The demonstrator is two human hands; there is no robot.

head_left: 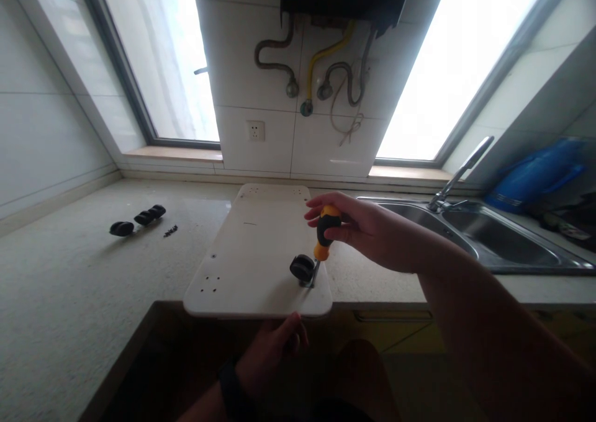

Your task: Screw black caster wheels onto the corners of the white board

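Head view: seeing right hand (pixel 367 226) with thumb and fingers closed round handle of yellow-and-black screwdriver (pixel 328 228), slightly tilted, shaft down at base of black caster (pixel 302 267). Can't tell if tip sits in a screw. Caster on white board (pixel 251 260), near its front right corner. Left hand (pixel 282 341) at board's front edge, thumb by the edge, fingers curled below; can't tell if pinching it. Board flat on countertop (pixel 153 276), front edge overhanging. More black casters (pixel 149 214) plus small screws (pixel 171 230) left of board. Sink (pixel 503 239) off to the right.
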